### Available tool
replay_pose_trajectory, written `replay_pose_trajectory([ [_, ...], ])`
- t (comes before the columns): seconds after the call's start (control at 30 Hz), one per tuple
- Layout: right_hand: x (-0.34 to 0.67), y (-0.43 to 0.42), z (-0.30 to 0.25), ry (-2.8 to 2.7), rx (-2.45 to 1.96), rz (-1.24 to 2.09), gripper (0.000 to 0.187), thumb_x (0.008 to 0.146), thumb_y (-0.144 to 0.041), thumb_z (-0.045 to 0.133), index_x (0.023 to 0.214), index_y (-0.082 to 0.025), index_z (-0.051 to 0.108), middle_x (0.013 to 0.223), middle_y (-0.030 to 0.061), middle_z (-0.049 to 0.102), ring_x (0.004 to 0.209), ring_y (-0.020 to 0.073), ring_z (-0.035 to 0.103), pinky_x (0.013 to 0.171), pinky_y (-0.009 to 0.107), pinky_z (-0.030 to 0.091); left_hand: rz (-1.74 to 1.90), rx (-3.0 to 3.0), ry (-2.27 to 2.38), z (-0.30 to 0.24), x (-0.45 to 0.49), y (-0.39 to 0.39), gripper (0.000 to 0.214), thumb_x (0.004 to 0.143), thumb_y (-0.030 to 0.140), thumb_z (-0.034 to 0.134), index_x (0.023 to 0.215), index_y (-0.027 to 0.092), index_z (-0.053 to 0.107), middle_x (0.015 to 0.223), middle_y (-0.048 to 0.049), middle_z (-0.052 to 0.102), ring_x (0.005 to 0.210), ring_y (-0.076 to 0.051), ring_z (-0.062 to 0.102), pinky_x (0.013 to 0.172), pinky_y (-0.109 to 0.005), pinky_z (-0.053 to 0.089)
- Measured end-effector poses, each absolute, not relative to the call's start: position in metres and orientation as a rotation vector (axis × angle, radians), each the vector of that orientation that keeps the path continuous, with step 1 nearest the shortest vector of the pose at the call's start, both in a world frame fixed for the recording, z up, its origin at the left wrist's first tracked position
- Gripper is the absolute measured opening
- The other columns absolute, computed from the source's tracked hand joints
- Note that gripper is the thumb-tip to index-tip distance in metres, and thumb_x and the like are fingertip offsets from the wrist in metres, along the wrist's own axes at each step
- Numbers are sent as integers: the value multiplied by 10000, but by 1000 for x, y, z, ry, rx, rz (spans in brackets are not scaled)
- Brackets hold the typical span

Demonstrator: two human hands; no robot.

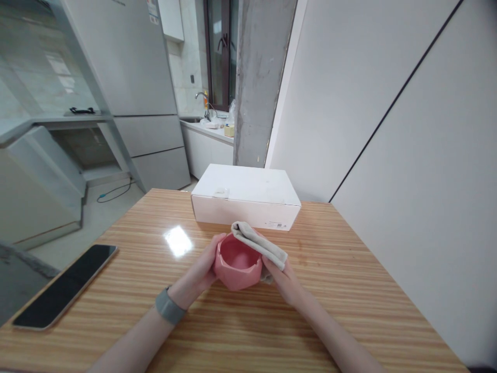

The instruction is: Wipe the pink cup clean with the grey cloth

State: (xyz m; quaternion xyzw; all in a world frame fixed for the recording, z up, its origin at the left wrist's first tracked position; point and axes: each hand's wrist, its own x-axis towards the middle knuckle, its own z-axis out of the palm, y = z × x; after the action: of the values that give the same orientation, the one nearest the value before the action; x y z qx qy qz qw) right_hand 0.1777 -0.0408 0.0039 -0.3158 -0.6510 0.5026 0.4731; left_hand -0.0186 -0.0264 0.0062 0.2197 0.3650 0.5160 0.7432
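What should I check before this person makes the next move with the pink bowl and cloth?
1. Left hand steadies the pink bowl: ok, it grips the bowl's left side.
2. Right hand has the cloth: ok, it holds it at the bowl's right side.
3. Bowl upright: not ok if it must be level; it looks tilted, opening toward the camera.
4. Bowl resting on the table: cannot tell, its underside is hidden.
5. Phone out of the way: ok, it lies well to the left.
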Motion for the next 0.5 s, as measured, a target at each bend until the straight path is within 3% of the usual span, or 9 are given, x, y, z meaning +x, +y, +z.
replay_pose_trajectory([
  [0.3, 170, -46, 12, -1619, -738, 1183, 501, 947, -425, 542, 1434, -363, 441, 1526, -7, 448, 1448, 261, 331, 1221, 496, 177, 1229, 462, 859, 12, -23, -23, 246, 881, 336, 575, 971, 162, 723, 983, -40, 769, 880, -179, 701, 757, -250, 534],
  [0.4, 169, -46, 11, -1565, -740, 1207, 527, 947, -416, 549, 1452, -370, 404, 1539, -16, 427, 1446, 247, 337, 1223, 480, 177, 1176, 470, 850, 15, -26, -23, 276, 892, 344, 575, 1051, 165, 711, 1015, -49, 763, 896, -185, 702, 713, -244, 543],
  [0.5, 171, -43, 9, -1501, -742, 1223, 524, 950, -416, 546, 1452, -379, 403, 1520, -25, 456, 1433, 231, 364, 1222, 450, 207, 1109, 522, 700, 19, -25, -26, 314, 908, 332, 572, 1138, 153, 687, 1105, -70, 738, 992, -197, 678, 796, -260, 542],
])
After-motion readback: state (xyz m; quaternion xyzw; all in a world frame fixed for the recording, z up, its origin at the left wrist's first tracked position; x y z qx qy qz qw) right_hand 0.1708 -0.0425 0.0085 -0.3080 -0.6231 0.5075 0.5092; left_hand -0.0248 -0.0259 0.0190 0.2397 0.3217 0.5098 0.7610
